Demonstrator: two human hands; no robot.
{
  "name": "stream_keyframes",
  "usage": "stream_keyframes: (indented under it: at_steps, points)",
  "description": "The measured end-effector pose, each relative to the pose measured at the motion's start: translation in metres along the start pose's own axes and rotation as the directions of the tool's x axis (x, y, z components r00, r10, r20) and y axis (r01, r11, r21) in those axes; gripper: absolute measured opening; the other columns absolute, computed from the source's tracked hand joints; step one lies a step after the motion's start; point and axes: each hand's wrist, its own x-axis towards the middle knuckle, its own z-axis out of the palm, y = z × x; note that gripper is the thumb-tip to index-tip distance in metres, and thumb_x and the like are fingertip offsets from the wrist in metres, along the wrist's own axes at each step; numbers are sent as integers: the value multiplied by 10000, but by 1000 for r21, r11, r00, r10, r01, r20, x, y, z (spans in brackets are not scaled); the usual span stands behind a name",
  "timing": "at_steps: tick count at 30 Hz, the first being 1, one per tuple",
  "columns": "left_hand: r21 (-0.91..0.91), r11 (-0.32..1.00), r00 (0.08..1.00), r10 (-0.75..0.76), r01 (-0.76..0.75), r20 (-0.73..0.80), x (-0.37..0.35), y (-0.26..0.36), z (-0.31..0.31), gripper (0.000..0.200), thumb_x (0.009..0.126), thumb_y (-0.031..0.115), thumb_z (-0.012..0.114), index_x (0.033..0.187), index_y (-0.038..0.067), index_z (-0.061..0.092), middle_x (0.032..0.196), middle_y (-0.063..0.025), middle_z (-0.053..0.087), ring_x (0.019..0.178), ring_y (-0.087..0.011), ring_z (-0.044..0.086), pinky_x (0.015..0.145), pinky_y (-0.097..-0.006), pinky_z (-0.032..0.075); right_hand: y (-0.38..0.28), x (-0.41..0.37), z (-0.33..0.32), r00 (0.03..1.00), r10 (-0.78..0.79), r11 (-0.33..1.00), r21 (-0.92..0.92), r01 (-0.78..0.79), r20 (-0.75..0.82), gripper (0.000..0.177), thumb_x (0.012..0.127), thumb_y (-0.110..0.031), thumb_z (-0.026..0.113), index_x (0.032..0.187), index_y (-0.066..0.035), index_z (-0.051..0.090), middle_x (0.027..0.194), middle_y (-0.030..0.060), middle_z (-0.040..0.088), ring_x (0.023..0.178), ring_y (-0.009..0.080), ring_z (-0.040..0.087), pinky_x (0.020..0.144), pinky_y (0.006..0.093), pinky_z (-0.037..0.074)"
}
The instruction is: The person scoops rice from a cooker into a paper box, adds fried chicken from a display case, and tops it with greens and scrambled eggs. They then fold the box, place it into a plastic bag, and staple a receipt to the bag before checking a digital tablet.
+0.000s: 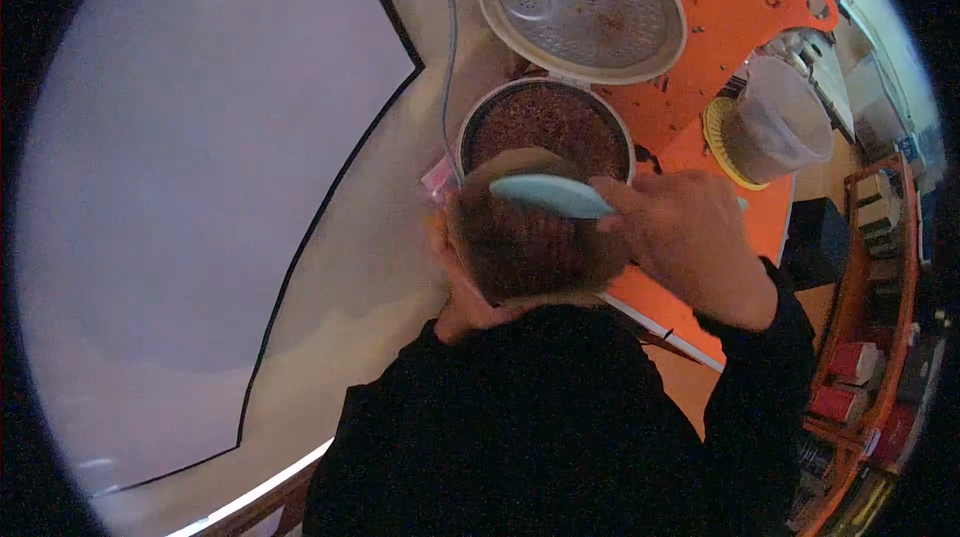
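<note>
Hands (690,237) hold paddle (552,195), bowl (540,242) of dark food.

Paddle (545,194): pale blue-green, unpatterned. Grain in the cooker (545,122): dark reddish brown, finely speckled. Contents of the held bowl (545,247): darker brown, blurred by motion. Lid underside (625,12): silver-grey, patterned with rows of dimples and flecked with reddish brown; framed by a cream rim (487,12). Table (690,47): bright orange, dotted with dark specks. Basket (718,152): yellow, ribbed. Tub (785,112): translucent whitish. Panel (200,187): pale lavender-grey, bordered in black. Cable (449,37): grey. Clothing (500,417): plain black.
</note>
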Motion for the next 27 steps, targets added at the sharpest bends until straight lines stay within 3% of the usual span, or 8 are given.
stream_keyframes:
  at_steps: [1,4,7,10,14,17,24,27]
  points:
    - [68,998,1000,12,-14,25,-1,3,0,1145,523,459,741,1283,17,8,1308,-176,192,1187,-300,273,978,-430,249,-5,-1,-2,1000,-22,998,-64,21,-21,209,705,-223,566,883,-114,576,609,107,545,570,266,571,498,382,438]
    - [-371,929,981,-62,-12,-186,-8,-1,37,1039,571,490,679,1283,44,68,1273,-182,270,1145,-274,347,961,-432,284,-2,-9,-25,992,-49,994,-102,37,-116,182,668,-198,561,829,-113,564,611,81,532,545,245,560,479,368,430]
    - [-520,854,971,-112,-14,-210,-9,-4,50,1050,566,486,687,1281,46,56,1271,-183,262,1144,-277,344,957,-433,285,-5,-12,-43,979,-121,975,-168,148,162,171,643,-198,561,784,-103,548,598,68,523,544,227,558,475,348,431]
    - [-553,833,971,-132,-1,-201,-10,-8,51,1060,562,481,694,1280,48,45,1269,-183,255,1142,-280,341,953,-435,287,-17,3,-11,961,-195,943,-233,239,195,129,650,-183,554,757,-111,550,588,55,519,543,225,558,466,343,431]
    - [-581,814,969,-154,15,-191,-9,-15,49,1075,555,474,703,1278,50,30,1266,-183,245,1140,-285,337,948,-436,289,-10,12,-39,982,-99,995,6,99,160,232,611,-170,621,820,-76,582,546,84,487,584,222,536,578,371,409]
    - [-590,807,966,-176,32,-189,-6,-22,46,1087,550,469,711,1277,52,18,1263,-184,237,1139,-288,334,944,-437,291,9,10,-51,988,151,985,-78,-151,-13,162,693,-242,571,747,-91,592,601,102,551,555,262,558,493,369,432]
    - [-593,784,928,-337,183,-158,-36,-47,10,1115,539,458,727,1274,56,-9,1258,-184,219,1136,-296,327,934,-440,295,101,26,60,835,476,842,-417,-343,274,298,737,-302,573,765,-5,588,724,163,586,674,311,583,572,406,448]
    - [-582,780,891,-409,228,-199,-58,-56,-5,1127,534,453,735,1272,57,-20,1256,-185,212,1134,-299,324,930,-442,297,103,20,100,840,499,851,-300,-430,212,319,746,-317,561,753,1,578,732,175,582,683,321,585,585,413,463]
